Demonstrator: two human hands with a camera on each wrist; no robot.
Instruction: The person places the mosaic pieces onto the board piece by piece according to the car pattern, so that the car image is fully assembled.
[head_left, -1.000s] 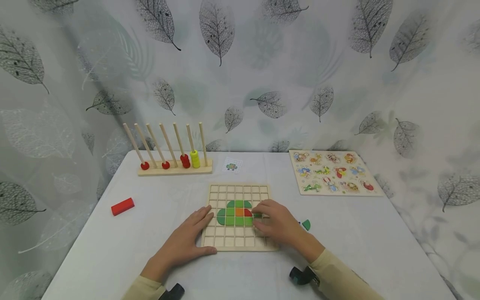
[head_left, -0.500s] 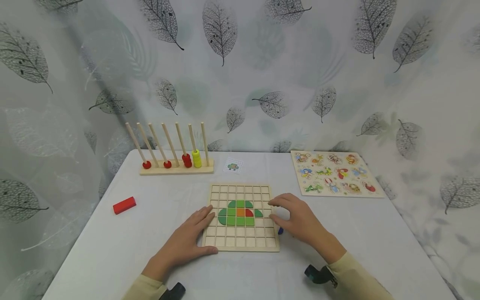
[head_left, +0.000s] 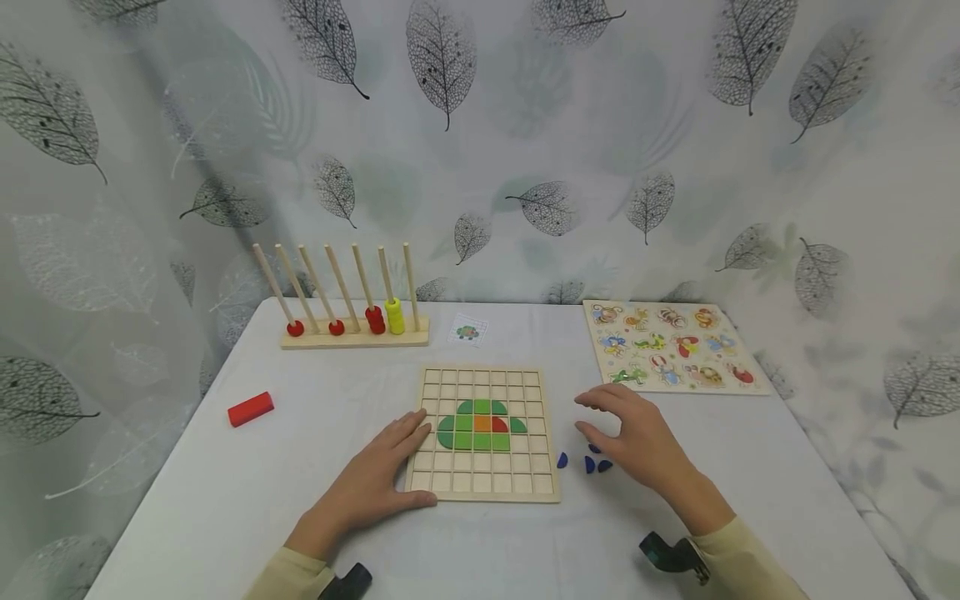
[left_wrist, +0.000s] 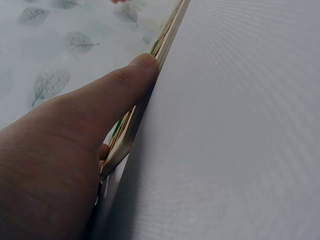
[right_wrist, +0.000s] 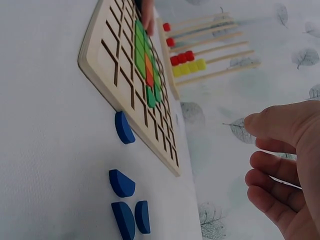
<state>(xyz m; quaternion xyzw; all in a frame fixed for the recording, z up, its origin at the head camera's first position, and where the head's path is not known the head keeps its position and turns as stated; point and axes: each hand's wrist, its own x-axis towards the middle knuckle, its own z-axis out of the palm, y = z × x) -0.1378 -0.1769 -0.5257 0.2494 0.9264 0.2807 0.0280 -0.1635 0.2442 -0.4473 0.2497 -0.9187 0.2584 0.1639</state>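
Observation:
A wooden grid board (head_left: 442, 475) lies mid-table, with green, orange and red pieces (head_left: 482, 441) set in its cells. My left hand (head_left: 375, 475) rests at its near left corner, fingers along the left side and thumb on the front edge; the left wrist view shows the thumb (left_wrist: 122, 82) against that edge. To the right of the board my right hand (head_left: 637, 433) is raised with thumb and fingers apart, nothing between them. Several blue curved pieces (right_wrist: 123, 220) lie on the cloth near it. One blue piece (right_wrist: 124, 127) is right at the board's edge.
A peg rack (head_left: 352, 340) with red and yellow rings stands at the back left. A picture card (head_left: 468, 331) lies behind the board. An insect puzzle board (head_left: 675, 347) is at the back right, a red block (head_left: 251, 409) at the left.
My right hand has drawn away from the board to the right, leaving a green rounded piece in a cell on the right side. The blue pieces have come into view. My left hand stays put.

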